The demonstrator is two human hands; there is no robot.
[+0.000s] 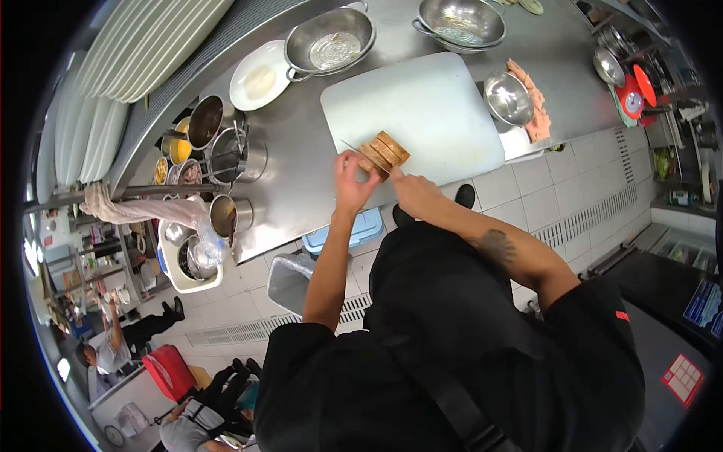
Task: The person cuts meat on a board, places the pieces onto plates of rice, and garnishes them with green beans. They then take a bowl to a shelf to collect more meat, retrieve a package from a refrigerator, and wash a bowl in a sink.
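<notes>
A commercial kitchen with a tiled floor holds a long stainless steel worktop [301, 166], and a white cutting board [422, 105] lies near its middle, reaching its near edge. The sliced loaf [384, 153] sits at the board's near left corner, its brown slices standing packed together. The left hand [350, 177] curls its fingers against the left end of the loaf and grips it. The right hand [414, 192] is closed just beside the loaf at the board's near edge; what it holds is hidden. A thin blade [348, 145] shows just past the left hand's fingers.

Along the worktop's far edge stand two large metal bowls [331, 41] and a white plate [260, 75]. A smaller metal bowl [508, 98] sits just off the board's right edge. Small pots [218, 143] cluster at the worktop's left end. Other people work far off to the left.
</notes>
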